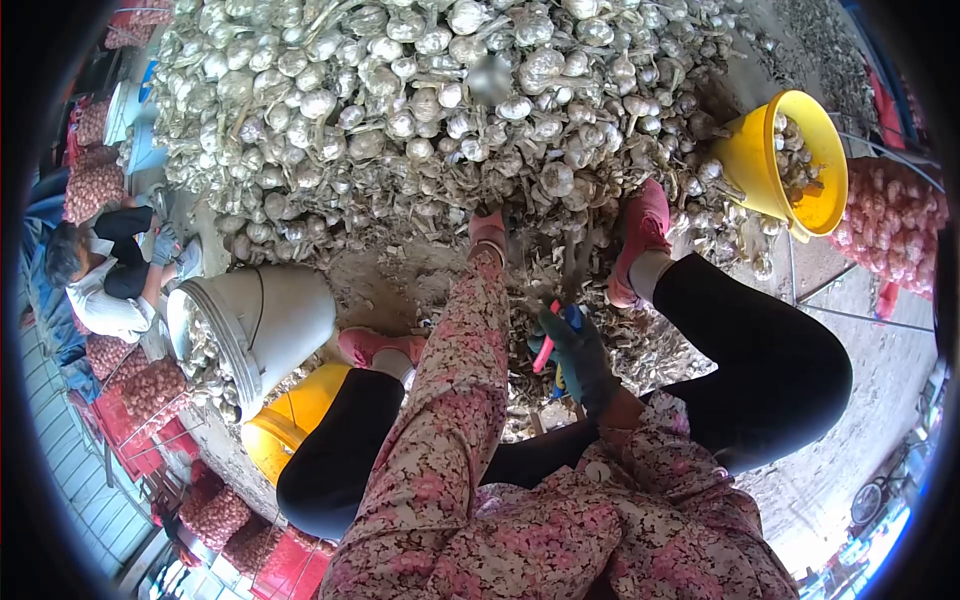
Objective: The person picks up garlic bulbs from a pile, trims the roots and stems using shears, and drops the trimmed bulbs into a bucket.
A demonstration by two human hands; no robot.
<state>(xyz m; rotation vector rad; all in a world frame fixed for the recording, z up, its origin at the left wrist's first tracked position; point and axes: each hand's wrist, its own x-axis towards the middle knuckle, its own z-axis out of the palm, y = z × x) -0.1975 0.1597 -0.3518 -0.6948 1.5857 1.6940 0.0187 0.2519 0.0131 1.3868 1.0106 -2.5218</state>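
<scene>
My left hand [488, 228] reaches out at the end of a floral sleeve to the near edge of a big heap of garlic bulbs [430, 110]. Its fingers are hidden against the dark, dry stalks there. My right hand [580, 358], in a dark grey-green glove, is closed around hand shears [546, 340] with red and blue-yellow handles. It sits between my knees, above a litter of trimmed stalks and skins [640, 350]. The shears' blades are hard to make out.
A tipped white bucket [290, 315] with garlic lies left, beside a yellow bucket [315, 400]. Another yellow bucket [745, 150] holding garlic leans at right, near a red net sack [890, 215]. A seated person [110, 290] and several filled sacks are far left.
</scene>
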